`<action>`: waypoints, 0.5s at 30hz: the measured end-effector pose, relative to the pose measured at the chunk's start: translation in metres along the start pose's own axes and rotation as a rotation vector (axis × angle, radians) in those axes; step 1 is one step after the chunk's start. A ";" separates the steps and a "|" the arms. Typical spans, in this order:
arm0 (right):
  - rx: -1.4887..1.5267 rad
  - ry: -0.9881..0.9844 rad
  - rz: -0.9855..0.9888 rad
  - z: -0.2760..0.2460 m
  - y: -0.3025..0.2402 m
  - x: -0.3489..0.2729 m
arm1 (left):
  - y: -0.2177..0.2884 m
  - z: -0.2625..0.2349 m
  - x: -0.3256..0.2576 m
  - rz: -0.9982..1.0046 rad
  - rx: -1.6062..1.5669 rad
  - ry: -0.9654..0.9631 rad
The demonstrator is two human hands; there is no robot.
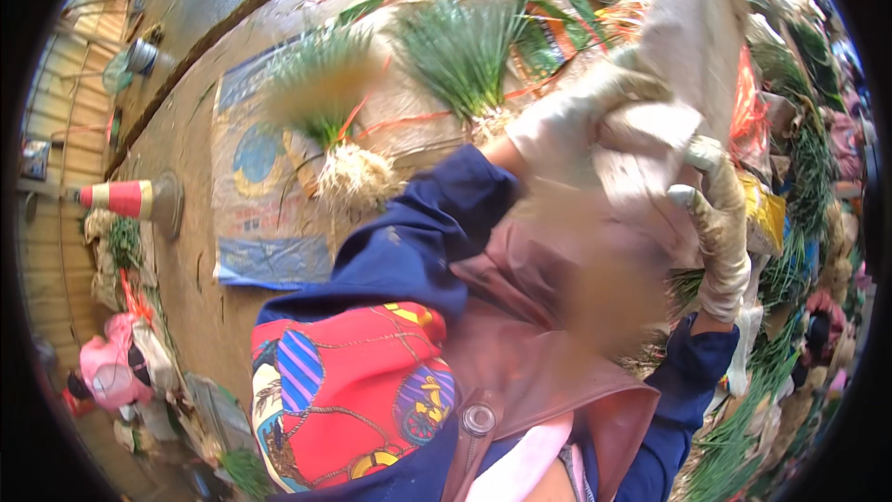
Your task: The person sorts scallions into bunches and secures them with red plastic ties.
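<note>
A length of pale, whitish cloth (648, 163), perhaps sacking, is bunched up over my lap. My left hand (581, 116), in a whitish glove, has its fingers closed around the cloth's left side. On the opposite side my right hand (725, 223), gloved too, curls its fingers over the cloth's edge. Motion blurs parts of both gloves and the cloth. Left of my left hand lie two bundles of spring onions, one (465, 51) close to the glove and another (358, 172) farther left with white roots toward me. A brown apron (520, 265) covers my lap.
Beneath the bundles is a flattened printed sack (269, 256), with red ties across it. A red-and-white traffic cone (121, 198) lies on its side at left. More spring onions (757, 400) are heaped along my right. A person in pink (111, 363) is at far left.
</note>
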State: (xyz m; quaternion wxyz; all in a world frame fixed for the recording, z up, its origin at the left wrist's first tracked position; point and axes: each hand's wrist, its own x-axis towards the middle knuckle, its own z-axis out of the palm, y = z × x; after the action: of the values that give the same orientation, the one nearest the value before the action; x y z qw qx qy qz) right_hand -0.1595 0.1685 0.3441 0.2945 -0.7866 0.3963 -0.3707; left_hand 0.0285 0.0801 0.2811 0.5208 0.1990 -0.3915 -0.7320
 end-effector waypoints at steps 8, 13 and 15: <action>0.020 -0.068 0.197 0.024 0.044 -0.027 | 0.065 -0.170 0.024 0.182 0.679 0.320; 0.013 0.046 0.431 -0.010 0.054 -0.073 | 0.072 -0.252 0.119 0.398 1.229 0.140; 0.043 0.107 0.541 -0.024 0.060 -0.101 | 0.060 -0.276 0.161 0.381 1.272 0.070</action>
State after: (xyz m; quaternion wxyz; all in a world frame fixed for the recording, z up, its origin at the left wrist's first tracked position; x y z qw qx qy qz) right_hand -0.2451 0.2191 0.2769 0.3784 -0.6248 0.5991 -0.3279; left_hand 0.1966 -0.1772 0.1770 0.4344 0.4185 -0.7585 -0.2466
